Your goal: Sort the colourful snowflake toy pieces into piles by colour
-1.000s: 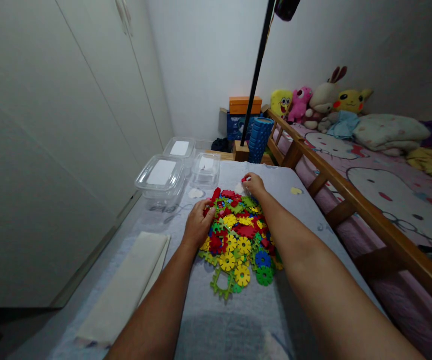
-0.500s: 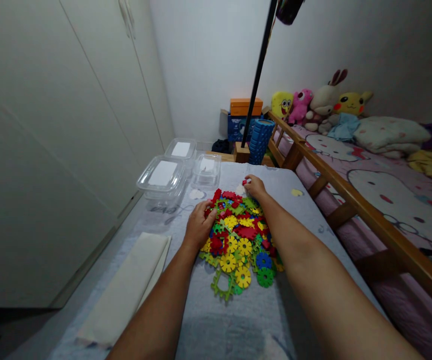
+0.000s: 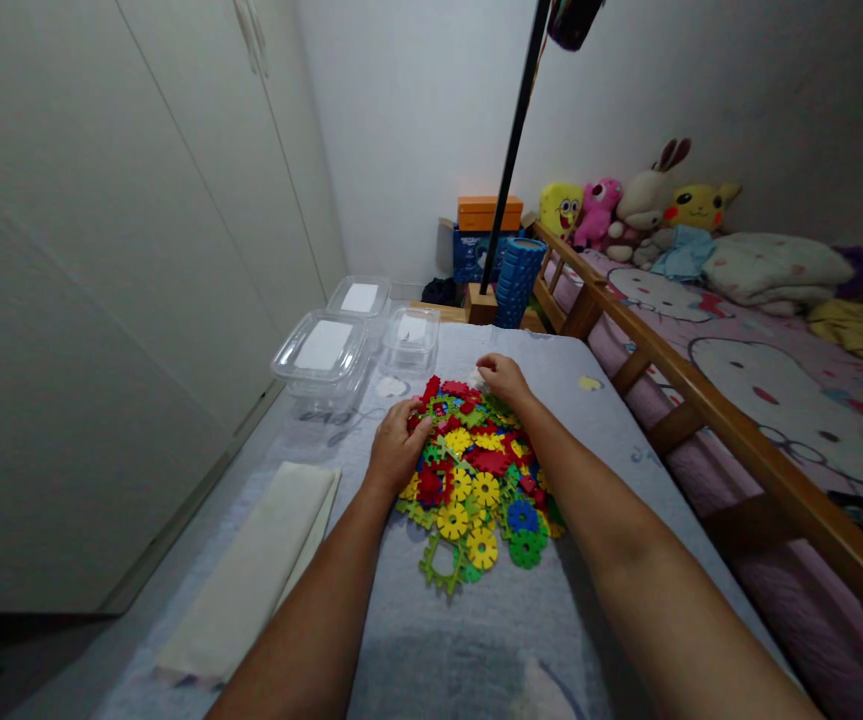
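A heap of plastic interlocking pieces [image 3: 485, 489] in red, yellow, green and blue lies on the cloth-covered table. Many are notched discs; a light green frame-shaped piece [image 3: 442, 562] sits at the near edge. My left hand [image 3: 396, 446] rests against the heap's left side, fingers stretched over its edge, holding nothing that I can see. Beyond the far right edge, my right hand [image 3: 504, 380] is low over the cloth with its fingers curled together. Whatever is between those fingertips is hidden.
Clear lidded containers [image 3: 322, 348] with white labels stand at the back left. A folded beige cloth [image 3: 251, 580] lies on the left. The wooden bed rail [image 3: 671, 400] runs along the right side. A black pole [image 3: 510, 160] rises behind the table.
My right hand has shifted slightly left and towards me. The small red piece at its fingertips earlier no longer shows there. My left hand stays in place.
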The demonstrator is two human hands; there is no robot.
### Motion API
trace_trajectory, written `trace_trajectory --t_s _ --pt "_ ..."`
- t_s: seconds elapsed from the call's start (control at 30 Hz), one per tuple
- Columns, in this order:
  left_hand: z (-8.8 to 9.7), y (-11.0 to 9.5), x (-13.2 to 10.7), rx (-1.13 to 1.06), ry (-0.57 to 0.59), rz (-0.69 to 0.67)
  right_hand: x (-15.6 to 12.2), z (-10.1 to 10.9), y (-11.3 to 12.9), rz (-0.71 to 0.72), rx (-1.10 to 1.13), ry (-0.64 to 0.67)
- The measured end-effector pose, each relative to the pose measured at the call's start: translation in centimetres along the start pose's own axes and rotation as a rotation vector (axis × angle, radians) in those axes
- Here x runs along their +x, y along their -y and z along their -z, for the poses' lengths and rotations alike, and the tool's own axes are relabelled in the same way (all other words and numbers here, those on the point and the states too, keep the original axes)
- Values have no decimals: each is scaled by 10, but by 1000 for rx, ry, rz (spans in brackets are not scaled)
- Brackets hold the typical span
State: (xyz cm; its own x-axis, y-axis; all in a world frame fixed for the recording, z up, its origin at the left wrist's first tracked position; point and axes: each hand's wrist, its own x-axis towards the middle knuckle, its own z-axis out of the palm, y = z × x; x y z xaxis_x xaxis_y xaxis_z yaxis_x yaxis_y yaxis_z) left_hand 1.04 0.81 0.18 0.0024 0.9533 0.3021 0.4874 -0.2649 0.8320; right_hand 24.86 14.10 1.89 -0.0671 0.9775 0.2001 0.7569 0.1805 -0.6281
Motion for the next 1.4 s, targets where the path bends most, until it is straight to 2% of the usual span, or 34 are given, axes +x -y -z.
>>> trace_trajectory --t_s 0.23,0.33,0.4,0.63,0.83,1.0,1.1,1.23,1.4 --pt "2 -4 0 -10 7 9 -2 -25 48 219 -107 335" --pt "2 -3 -1 -18 16 14 2 -31 59 273 -209 460" --pt "2 -2 -1 -18 12 17 2 -32 62 290 -254 500" --pt "0 1 1 -6 -10 39 -19 -17 65 292 -315 495" --pt "0 1 0 -17 -23 39 -39 1 69 264 -247 499" --pt "0 -1 0 -20 -22 64 -46 7 71 200 -228 416" --pt "0 -1 -1 -21 -20 66 -49 5 73 174 -293 352" --pt "0 -1 -1 -20 -15 78 -51 4 75 225 -376 273" --pt "1 -3 -1 -14 0 87 -49 11 72 238 -323 245"
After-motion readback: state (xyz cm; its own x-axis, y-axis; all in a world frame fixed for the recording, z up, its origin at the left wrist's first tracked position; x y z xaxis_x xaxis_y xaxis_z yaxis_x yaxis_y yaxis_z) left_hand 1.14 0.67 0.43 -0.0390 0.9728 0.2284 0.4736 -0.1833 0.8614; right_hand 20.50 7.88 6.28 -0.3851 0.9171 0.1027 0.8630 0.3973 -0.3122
